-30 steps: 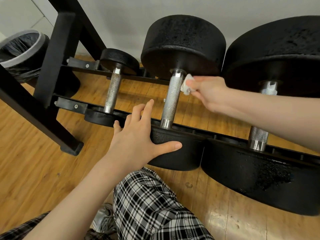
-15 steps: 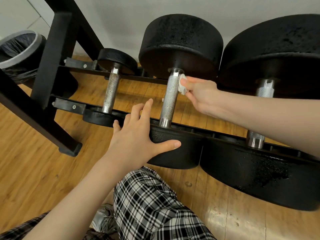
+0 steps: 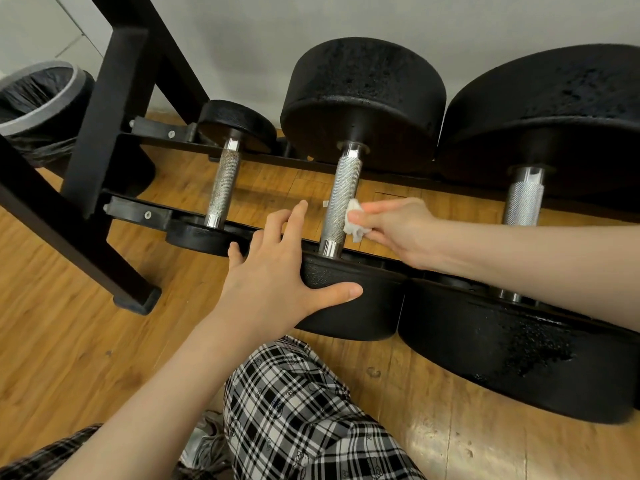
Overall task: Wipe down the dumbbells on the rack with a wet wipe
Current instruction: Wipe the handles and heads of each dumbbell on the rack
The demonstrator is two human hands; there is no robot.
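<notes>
Three black dumbbells lie across the black rack (image 3: 138,216): a small dumbbell (image 3: 223,188) on the left, a middle dumbbell (image 3: 341,199) with a knurled steel handle, and a large dumbbell (image 3: 523,199) on the right. My right hand (image 3: 401,230) pinches a crumpled white wet wipe (image 3: 354,221) against the right side of the middle handle, near its lower end. My left hand (image 3: 277,278) rests with spread straight fingers on the near head of the middle dumbbell, thumb along its rim.
A bin with a black liner (image 3: 38,102) stands at the far left behind the rack's leg (image 3: 104,265). A grey wall runs behind the rack. Wooden floor lies below, and my plaid-trousered knee (image 3: 294,410) is close to the near dumbbell heads.
My right hand has slid the wipe down the middle handle from its far end toward the near end. My left hand has stayed on the near head.
</notes>
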